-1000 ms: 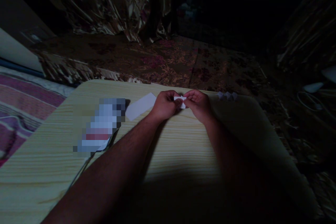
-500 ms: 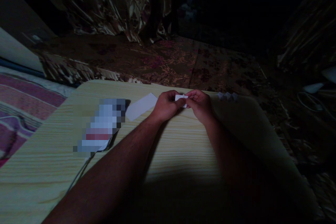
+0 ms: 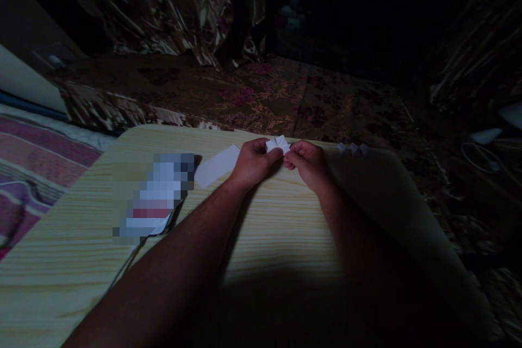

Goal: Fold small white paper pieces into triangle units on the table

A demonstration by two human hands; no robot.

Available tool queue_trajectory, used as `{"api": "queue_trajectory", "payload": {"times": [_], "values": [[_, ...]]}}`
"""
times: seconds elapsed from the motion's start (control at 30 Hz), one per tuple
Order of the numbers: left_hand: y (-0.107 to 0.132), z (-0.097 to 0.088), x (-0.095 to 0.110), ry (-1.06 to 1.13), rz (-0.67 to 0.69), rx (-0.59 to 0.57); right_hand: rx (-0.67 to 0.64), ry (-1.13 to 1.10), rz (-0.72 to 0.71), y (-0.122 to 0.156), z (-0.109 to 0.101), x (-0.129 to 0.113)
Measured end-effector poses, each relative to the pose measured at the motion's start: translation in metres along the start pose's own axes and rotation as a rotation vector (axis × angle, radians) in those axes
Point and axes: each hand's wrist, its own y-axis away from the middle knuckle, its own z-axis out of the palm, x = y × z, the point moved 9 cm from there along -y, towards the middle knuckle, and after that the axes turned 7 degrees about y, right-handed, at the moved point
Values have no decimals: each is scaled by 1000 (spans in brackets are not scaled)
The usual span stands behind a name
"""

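- A pale tabletop [image 3: 281, 228] with rounded far corners fills the lower part of the view, its grain running in fine yellowish streaks; the near side and right side sink into shadow.
- Beyond the far edge lies a dark floral cloth [image 3: 244, 95], brown with dull pink blooms, and above it hangs a glossy, deeply pleated curtain [image 3: 196, 5].
- At the left, a bedcover [image 3: 32, 147] shows broad bands of pink and purple; a wall switch or socket [image 3: 55, 58] sits higher up, too dim to tell which.
- The room is very dark at the upper right, where a white cable [image 3: 468, 157] loops beside the tabletop.
- The folded paper [image 3: 279, 143], small, white and crisply creased with angular facets, is between the two hands near the tabletop's far edge.
- The left hand [image 3: 255, 163] holds it, thumb laid over the front.
- The right hand [image 3: 308, 160] has its fingers drawn close together at the paper's lower right edge; whether they pinch it, I cannot tell.
- Left of the hands lies a flat, oblong white sheet [image 3: 218, 167], and near it a blurred-out device [image 3: 157, 190] with a thin cord [image 3: 122, 272].
- Right of the hands, small pointed paper pieces [image 3: 353, 149] stand in a row.
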Motion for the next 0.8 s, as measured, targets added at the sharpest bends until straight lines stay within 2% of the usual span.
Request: {"api": "queue_trajectory", "payload": {"times": [0.13,0.2,0.33,0.47,0.8], "values": [[2,7,2,41,-33,-67,-16,7,7,-1,0,3],[3,7,2,51,-50,-59,-9,9,-5,-1,0,3],[2,2,2,94,-67,-1,72,9,-117,2,-6,-7],[1,2,0,96,-66,-6,68,94,-203,7,-5,-18],[2,5,2,118,-32,-62,105,107,-147,4,-8,-9]]}}
